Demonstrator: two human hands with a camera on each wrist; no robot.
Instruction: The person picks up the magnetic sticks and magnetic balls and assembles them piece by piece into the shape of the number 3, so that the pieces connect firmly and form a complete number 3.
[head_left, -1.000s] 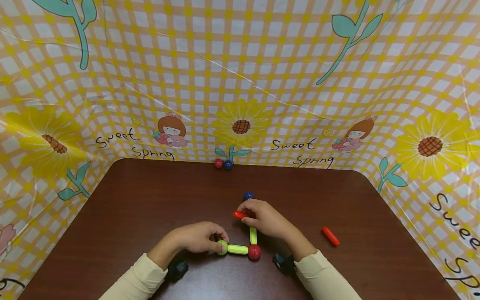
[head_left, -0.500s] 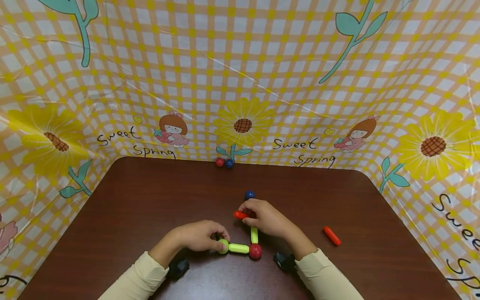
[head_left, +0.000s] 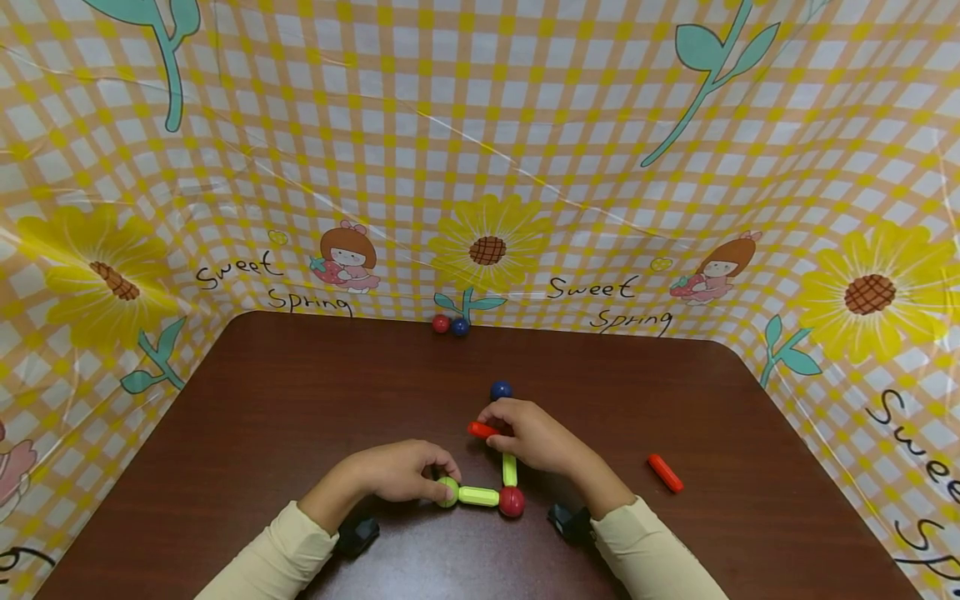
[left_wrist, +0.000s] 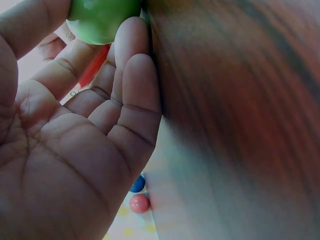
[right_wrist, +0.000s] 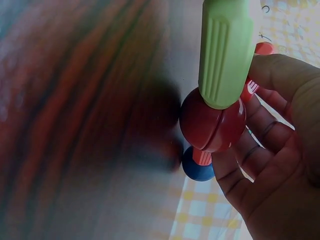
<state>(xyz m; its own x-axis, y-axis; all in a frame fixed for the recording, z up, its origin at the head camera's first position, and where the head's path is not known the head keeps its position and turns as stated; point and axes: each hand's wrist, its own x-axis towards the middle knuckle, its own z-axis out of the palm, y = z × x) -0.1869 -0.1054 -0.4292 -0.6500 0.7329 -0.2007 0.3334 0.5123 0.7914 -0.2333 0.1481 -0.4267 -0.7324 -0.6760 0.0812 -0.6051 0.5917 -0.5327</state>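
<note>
My left hand [head_left: 401, 473] grips a green ball [head_left: 448, 492] between thumb and fingers. A light-green magnetic rod [head_left: 478, 497] joins that ball to a red ball [head_left: 512, 502], and a second light-green rod [head_left: 510, 469] runs from there away under my right hand [head_left: 536, 435]. The right hand pinches a red rod [head_left: 482, 430] that points left. In the right wrist view a dark red ball [right_wrist: 212, 120] sits at the end of a green rod [right_wrist: 225, 55], with the fingers beside it. Behind it a short red rod [right_wrist: 202, 156] meets a blue ball [right_wrist: 198, 169].
A loose red rod [head_left: 665, 472] lies on the brown table [head_left: 337, 375] at the right. At the back edge a red ball [head_left: 441, 323] and a blue ball [head_left: 460, 327] sit side by side, against a checked cloth [head_left: 405, 267] that walls the table in.
</note>
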